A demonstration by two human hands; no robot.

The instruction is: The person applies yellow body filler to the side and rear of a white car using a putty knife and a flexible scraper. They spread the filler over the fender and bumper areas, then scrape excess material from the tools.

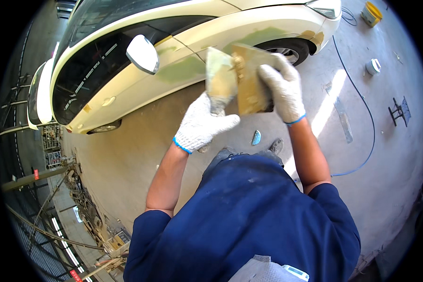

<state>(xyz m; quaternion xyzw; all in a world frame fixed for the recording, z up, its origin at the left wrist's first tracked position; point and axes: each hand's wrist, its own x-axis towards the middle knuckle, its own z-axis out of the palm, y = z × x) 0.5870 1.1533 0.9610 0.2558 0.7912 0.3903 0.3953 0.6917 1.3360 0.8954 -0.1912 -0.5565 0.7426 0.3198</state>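
one upright putty spreader [221, 75] points blade-up from the closed left hand [202, 122]; right hand [285, 89] clamps a putty board [253, 87] by its right edge, over concrete workshop floor [136, 157], near a cream car [138, 91].

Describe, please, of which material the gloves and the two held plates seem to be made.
Gloves: probably knitted cotton, matte, with ribbed texture showing. Left-hand plate: perhaps plastic or metal; dull smears hide its surface. Right-hand plate: also unclear under dull tan smears.
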